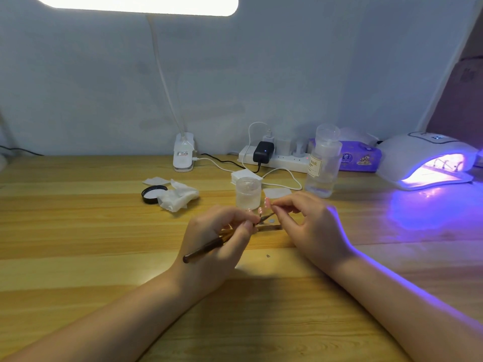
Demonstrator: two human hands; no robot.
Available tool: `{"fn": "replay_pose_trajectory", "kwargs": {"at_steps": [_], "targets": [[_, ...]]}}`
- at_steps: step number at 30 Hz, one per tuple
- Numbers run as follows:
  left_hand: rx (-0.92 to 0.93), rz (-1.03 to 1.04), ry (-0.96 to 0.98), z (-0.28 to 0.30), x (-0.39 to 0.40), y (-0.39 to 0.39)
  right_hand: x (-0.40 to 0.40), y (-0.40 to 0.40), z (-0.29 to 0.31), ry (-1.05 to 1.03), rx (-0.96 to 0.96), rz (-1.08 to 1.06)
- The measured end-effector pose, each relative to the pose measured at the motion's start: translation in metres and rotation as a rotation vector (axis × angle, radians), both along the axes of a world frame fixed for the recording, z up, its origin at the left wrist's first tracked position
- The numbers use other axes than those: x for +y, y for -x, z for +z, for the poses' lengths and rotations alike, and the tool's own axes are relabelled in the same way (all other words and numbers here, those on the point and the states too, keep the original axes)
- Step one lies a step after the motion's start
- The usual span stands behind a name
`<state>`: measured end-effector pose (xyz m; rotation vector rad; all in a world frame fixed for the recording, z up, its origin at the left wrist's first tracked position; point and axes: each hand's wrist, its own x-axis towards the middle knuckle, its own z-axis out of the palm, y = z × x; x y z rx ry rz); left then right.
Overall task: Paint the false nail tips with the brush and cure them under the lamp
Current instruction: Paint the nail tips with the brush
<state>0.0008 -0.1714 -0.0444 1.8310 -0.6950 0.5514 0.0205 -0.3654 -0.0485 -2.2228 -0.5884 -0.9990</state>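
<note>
Glossy pink nail tips (264,206)

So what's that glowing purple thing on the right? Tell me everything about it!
That is the curing lamp, a white, rounded plastic dome at the table's far right edge. It is switched on: purple light glows from its open front and spills across the wood. A small display sits on top. Thin sticks seem to lie inside. Neither hand touches it.

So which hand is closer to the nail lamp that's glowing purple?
The right hand. It sits mid-table holding a small pink nail tip, with the lit curing lamp off to its right near the wall. The left hand, gripping the brush, is farther away on the other side.
</note>
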Motion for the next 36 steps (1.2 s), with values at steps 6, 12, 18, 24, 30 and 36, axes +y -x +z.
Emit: {"fn": "replay_pose_trajectory", "kwargs": {"at_steps": [6,12,18,24,30,36], "targets": [[-0.065,0.084,-0.011,0.0029,-0.0027,-0.0026,0.0014,0.0003,0.0003,0.0,0.015,-0.002],[-0.052,0.031,-0.028,-0.0003,-0.0023,-0.0021,0.0011,-0.0001,0.0003,-0.008,0.043,-0.029],[-0.028,0.061,-0.002,0.002,-0.0025,-0.0004,0.0005,0.0002,0.0001,-0.03,0.058,-0.028],[-0.028,0.041,-0.06,0.0036,-0.0013,-0.0016,0.0027,0.0005,0.0005,-0.004,0.067,-0.008],[-0.007,0.062,-0.001,0.0037,0.0017,-0.003,0.0026,-0.0009,0.0001,-0.167,0.176,-0.047],[0.234,0.129,0.263,0.0021,0.0012,-0.0089,-0.0028,-0.0084,-0.0047,-0.415,0.371,-0.084]]}}
